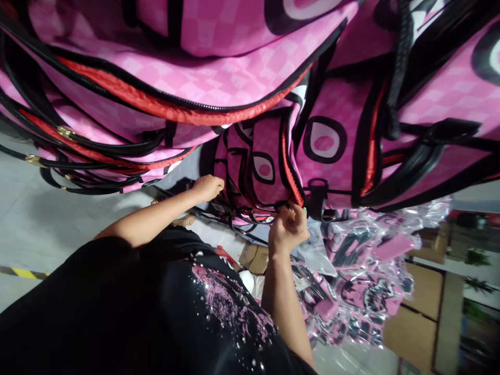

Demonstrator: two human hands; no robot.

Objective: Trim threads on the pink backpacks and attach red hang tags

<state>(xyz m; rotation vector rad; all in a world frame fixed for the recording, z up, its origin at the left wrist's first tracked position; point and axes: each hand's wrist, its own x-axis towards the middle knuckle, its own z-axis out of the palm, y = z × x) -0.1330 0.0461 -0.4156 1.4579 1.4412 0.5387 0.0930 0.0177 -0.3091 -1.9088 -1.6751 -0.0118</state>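
Observation:
In the middle of the head view hangs a pink checkered bag (269, 156) with black trim, a printed eye and a zipper opening lined in red. My right hand (289, 226) is closed on its lower edge, thumb and fingers pinched at the end of the red-lined opening. My left hand (210, 187) is closed at the bag's left side; whatever its fingers grip is hidden. Above both hands bulges a larger pink bag (219, 78), its long zipper showing red lining. Another pink bag (332, 135) with an eye print lies against the middle one on the right.
More pink bags with black straps (109, 146) crowd the upper left. Clear plastic-wrapped pink goods (367, 281) are heaped at lower right, beside cardboard boxes (414, 312). A small carton (253, 258) sits below my hands. Yellow-black tape (23, 272) marks the pale floor.

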